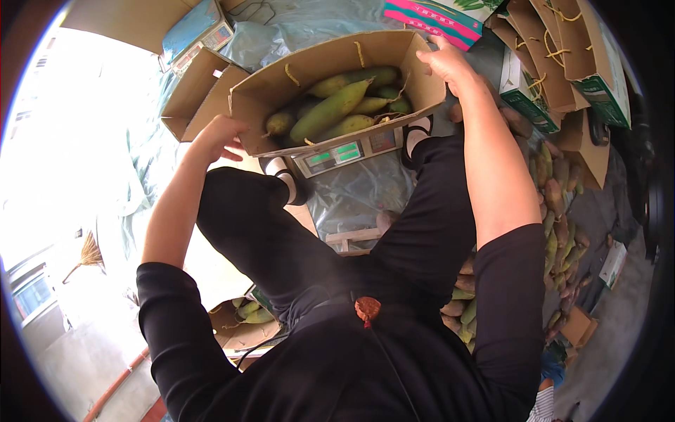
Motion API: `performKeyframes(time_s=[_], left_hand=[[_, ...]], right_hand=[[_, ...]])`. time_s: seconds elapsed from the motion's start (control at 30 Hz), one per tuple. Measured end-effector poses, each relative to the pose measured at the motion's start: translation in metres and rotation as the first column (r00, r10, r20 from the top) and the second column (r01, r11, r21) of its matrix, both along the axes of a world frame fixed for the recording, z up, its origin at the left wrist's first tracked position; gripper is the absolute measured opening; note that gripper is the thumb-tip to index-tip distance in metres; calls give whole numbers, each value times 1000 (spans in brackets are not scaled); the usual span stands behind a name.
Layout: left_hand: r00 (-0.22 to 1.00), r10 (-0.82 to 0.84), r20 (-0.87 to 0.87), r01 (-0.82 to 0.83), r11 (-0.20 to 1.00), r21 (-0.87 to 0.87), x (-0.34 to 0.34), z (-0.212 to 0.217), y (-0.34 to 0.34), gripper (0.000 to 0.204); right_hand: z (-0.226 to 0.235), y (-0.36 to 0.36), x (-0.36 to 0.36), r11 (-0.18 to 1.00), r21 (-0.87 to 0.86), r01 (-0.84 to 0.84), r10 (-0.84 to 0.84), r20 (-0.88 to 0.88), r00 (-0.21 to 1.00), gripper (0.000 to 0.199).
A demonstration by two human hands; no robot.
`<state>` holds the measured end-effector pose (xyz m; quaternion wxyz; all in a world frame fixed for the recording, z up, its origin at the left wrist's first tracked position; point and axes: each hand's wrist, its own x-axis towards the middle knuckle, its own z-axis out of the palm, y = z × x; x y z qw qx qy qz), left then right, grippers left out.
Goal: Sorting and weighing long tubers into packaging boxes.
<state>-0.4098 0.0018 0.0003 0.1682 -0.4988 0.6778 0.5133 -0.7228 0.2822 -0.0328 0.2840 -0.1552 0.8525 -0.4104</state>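
Observation:
A long cardboard gift box (281, 87) with yellow cord handles stands open at the top, holding several long green radishes (329, 112). It rests on a digital scale (337, 159) with lit green displays. My right hand (450, 65) grips the box's right end, thumb over the rim. At the left end, my left hand (223, 138) is closed against the lower corner, fingers curled and partly hidden by the box. The box sits just past my knees, between my feet.
More radishes lie heaped (559, 211) on the right. Cardboard boxes with cord handles (555, 56) stand at the far right, and a pink-and-green box (439, 17) at the back. Plastic sheeting (281, 39) covers the floor. Another box of radishes (246, 323) is by my left side.

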Motion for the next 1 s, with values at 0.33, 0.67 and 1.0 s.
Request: performKeyframes(time_s=[0.33,0.67,1.0], left_hand=[[174,-826,535,918,-60,-391,5,-43,-53,10],[815,-335,473,551,701,-453,116,-23,-105,23],[981,185,64,-104,771,-629,335,-12,-71,48]], right_hand=[[1,-13,-10,905,-422,56,-27,75,997,73],[77,-95,64,749,-656,-91,169,56,984,86],[116,-175,251,818,-478,-319,449,185,874,97]])
